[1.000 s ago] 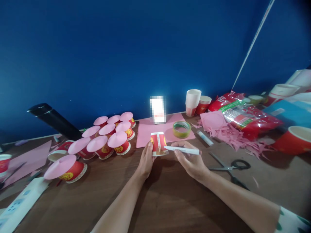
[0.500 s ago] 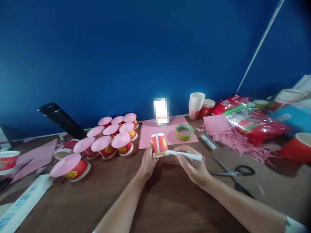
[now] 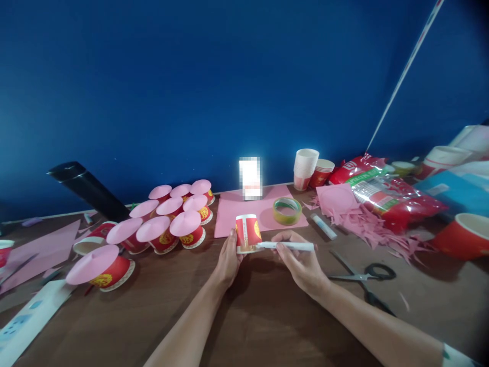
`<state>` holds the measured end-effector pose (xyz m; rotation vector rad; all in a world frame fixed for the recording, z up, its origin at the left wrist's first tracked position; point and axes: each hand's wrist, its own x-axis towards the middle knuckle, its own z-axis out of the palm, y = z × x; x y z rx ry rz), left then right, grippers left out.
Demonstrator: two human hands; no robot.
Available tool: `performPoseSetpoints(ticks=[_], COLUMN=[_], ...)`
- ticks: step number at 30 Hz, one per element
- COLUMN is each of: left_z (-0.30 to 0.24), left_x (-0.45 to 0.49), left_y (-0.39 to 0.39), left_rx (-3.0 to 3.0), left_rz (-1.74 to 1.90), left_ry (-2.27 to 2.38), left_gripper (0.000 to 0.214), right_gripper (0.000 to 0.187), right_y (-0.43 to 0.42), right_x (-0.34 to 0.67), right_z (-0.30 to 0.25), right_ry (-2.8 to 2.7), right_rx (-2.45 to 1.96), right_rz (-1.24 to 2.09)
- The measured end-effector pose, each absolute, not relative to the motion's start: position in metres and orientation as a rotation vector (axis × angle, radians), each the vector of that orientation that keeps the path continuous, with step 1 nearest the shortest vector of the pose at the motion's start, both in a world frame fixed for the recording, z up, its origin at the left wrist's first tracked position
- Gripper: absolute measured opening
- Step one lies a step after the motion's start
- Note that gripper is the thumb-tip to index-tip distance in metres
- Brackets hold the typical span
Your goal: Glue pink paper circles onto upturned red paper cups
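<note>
My left hand (image 3: 229, 260) grips a red and white paper cup (image 3: 247, 232) by its left side. The cup stands upside down with its narrower end upward, gold printing on its side. Between the fingers of my right hand (image 3: 301, 265) is a white marker pen (image 3: 292, 246), lying nearly level. Its tip points at the cup's lower right edge; whether it touches cannot be made out. Behind the cup are a pink paper sheet (image 3: 233, 209) and a roll of tape (image 3: 287, 211).
Several upturned red cups topped with pink paper discs (image 3: 153, 229) stand on the left, near a power strip (image 3: 30, 318). On the right are scissors (image 3: 361, 277), a glue stick (image 3: 323, 227), pink scraps (image 3: 367, 221), a red plastic bag (image 3: 382, 191) and stacked cups (image 3: 305, 163).
The marker pen has turned from a slight downward slant to nearly level. Both hands keep their grips. The whole view has shifted slightly.
</note>
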<state>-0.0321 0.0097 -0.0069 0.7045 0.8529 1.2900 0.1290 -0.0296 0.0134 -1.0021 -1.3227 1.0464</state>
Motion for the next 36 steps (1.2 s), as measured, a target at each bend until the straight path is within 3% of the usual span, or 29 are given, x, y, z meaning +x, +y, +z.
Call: performPoseSetpoints(ticks=[36], left_z=[-0.0088], left_x=[-0.0348], left_y=[0.0079], left_rx=[0.754], left_rz=[1.296], left_ry=[0.912], left_gripper=[0.039], right_gripper=[0.018], right_y=[-0.0282], right_x=[0.1293], right_z=[0.0155], right_ry=[-1.421], right_rx=[-0.996], right_rz=[1.039])
